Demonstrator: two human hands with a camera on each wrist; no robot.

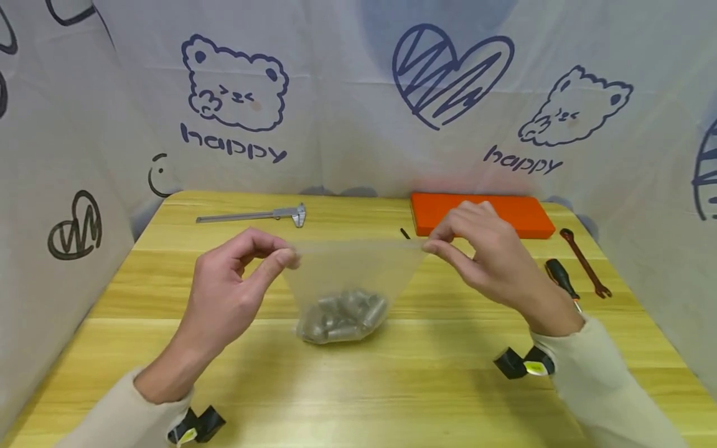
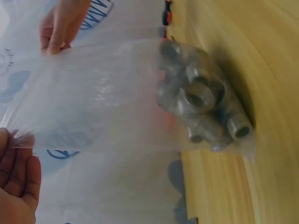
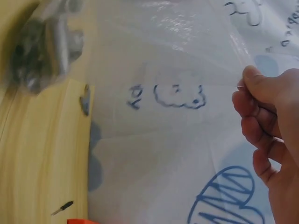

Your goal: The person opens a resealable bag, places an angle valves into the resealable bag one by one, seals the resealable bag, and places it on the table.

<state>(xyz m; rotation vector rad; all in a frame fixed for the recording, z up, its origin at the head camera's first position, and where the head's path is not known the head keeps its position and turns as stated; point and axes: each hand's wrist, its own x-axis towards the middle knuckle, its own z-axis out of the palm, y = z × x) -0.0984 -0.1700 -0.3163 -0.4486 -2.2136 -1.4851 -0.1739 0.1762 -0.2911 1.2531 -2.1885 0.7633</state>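
Note:
A clear plastic bag (image 1: 358, 267) hangs stretched between my two hands over the wooden table (image 1: 358, 386). Several grey metal fittings (image 1: 343, 316) lie heaped in its bottom, which rests on the table. My left hand (image 1: 246, 274) pinches the bag's top left corner between thumb and forefinger. My right hand (image 1: 476, 249) pinches the top right corner. In the left wrist view the bag (image 2: 103, 93) spreads wide, the fittings (image 2: 201, 102) bunch at the right, and my left hand (image 2: 16, 182) holds its edge. In the right wrist view my right hand (image 3: 268, 116) grips the bag (image 3: 187, 56) at its rim.
A steel caliper (image 1: 254, 215) lies at the back left. An orange case (image 1: 482, 213) sits at the back right with a small black bit (image 1: 405, 233) beside it. A wrench (image 1: 585, 262) and a black-handled screwdriver (image 1: 562, 278) lie at the right. Printed cloth walls (image 1: 358, 93) enclose the table.

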